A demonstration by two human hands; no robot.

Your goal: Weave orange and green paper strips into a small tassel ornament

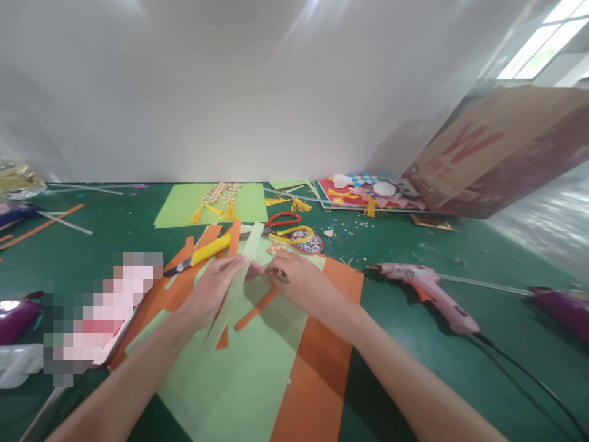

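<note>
Holding a pale green paper strip between thumb and fingers, the left hand has it slanting upward past its fingertips. The right hand is just beside it, its fingers bent and drawn in; whether they pinch anything cannot be told. A narrow orange strip lies below the right hand's fingers, and under both hands spreads a large light green sheet, with an orange sheet showing along its right edge, beneath the right forearm.

Just beyond the left hand is a yellow-handled cutter; scissors with one red and one yellow loop lie beyond the gap between the hands. Farther ahead, a checkered piece with yellow tassels rests on a brighter green sheet. To the right of the right hand, a pink glue gun lies on the green surface, and well beyond it leans a brown paper bag.
</note>
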